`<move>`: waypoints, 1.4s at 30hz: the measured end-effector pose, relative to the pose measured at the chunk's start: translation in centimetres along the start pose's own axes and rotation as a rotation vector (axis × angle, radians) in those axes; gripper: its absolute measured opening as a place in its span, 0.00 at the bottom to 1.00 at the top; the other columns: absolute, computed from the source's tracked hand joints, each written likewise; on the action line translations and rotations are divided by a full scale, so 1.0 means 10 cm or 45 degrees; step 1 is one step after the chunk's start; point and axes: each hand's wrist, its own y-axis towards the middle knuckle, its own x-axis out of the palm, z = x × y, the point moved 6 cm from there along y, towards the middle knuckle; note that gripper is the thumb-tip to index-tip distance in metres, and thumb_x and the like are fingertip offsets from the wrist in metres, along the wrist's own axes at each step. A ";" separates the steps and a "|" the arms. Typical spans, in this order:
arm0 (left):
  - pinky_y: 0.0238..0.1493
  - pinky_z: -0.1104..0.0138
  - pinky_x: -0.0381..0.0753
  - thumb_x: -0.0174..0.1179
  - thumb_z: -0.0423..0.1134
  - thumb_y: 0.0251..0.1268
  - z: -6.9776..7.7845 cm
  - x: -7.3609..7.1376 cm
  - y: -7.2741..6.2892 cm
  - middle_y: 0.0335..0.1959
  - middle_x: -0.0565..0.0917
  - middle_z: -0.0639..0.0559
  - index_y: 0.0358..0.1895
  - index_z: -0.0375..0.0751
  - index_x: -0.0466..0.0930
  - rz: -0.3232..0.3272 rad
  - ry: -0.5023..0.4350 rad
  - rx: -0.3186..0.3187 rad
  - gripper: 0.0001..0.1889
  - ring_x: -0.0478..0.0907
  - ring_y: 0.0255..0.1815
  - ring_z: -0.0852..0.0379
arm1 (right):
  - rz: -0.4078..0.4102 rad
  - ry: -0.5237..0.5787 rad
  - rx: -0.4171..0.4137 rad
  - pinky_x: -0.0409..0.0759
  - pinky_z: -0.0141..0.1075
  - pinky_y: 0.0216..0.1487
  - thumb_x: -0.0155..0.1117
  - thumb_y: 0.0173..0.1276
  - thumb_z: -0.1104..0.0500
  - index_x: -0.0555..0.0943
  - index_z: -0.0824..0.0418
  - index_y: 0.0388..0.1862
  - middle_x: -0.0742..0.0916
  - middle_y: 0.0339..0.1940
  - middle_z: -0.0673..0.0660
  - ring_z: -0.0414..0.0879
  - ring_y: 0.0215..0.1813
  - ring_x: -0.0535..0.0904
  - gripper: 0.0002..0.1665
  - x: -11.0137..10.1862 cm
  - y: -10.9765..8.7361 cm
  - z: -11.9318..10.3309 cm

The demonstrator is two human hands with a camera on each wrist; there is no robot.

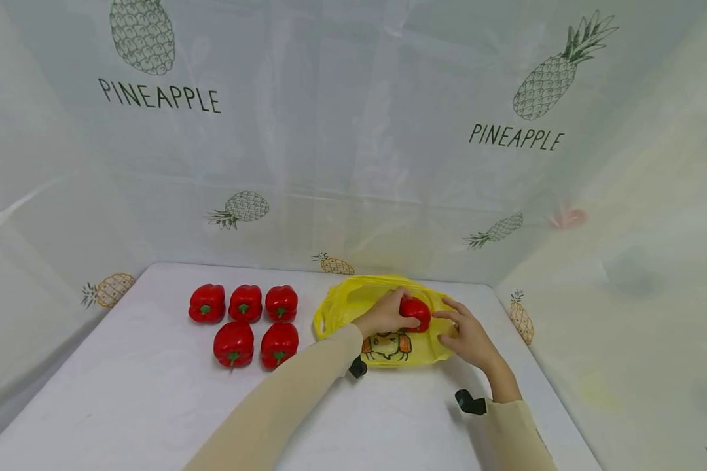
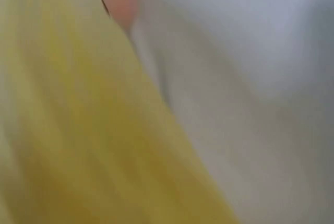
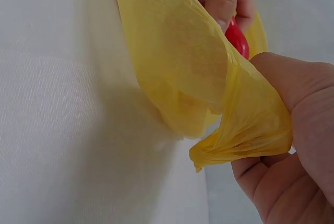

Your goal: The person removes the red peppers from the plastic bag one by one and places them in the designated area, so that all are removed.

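Observation:
My left hand [image 1: 384,315] grips a red bell pepper [image 1: 417,318] at the mouth of a yellow plastic bag [image 1: 433,353], thumb below and fingers over the top. On the bag's right side, my right hand [image 1: 472,341] holds its edge. In the right wrist view the thin yellow plastic [image 3: 255,114] runs between the right thumb and the curled fingers, with a gathered corner hanging down. Part of the pepper [image 3: 238,40] shows there behind the bag's edge. Blurred yellow [image 2: 104,140] fills much of the left wrist view.
Several red bell peppers [image 1: 233,344] stand in two rows left of the bag, on a white-covered table [image 1: 124,392]. A pale sheet [image 1: 353,131] printed with pineapples hangs behind and around the table.

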 end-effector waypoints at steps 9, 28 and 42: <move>0.61 0.59 0.85 0.75 0.53 0.66 -0.03 -0.16 -0.12 0.63 0.75 0.48 0.66 0.51 0.70 0.000 -0.025 -0.018 0.31 0.78 0.61 0.51 | 0.000 -0.011 0.018 0.75 0.65 0.69 0.74 0.67 0.69 0.82 0.67 0.67 0.66 0.83 0.68 0.75 0.76 0.69 0.29 -0.01 0.00 -0.01; 0.58 0.60 0.87 0.73 0.52 0.68 0.32 -0.69 -0.56 0.66 0.72 0.48 0.68 0.50 0.71 0.013 0.075 0.093 0.31 0.78 0.63 0.49 | 0.013 -0.015 0.002 0.78 0.61 0.67 0.71 0.66 0.71 0.81 0.71 0.66 0.65 0.83 0.70 0.74 0.67 0.78 0.28 -0.03 0.01 -0.07; 0.57 0.59 0.87 0.74 0.50 0.66 0.31 -1.33 -1.05 0.67 0.75 0.52 0.70 0.50 0.70 0.061 0.130 0.147 0.33 0.77 0.62 0.51 | 0.022 -0.022 -0.019 0.81 0.64 0.63 0.71 0.67 0.71 0.81 0.71 0.67 0.65 0.82 0.70 0.74 0.64 0.79 0.28 -0.05 -0.03 -0.08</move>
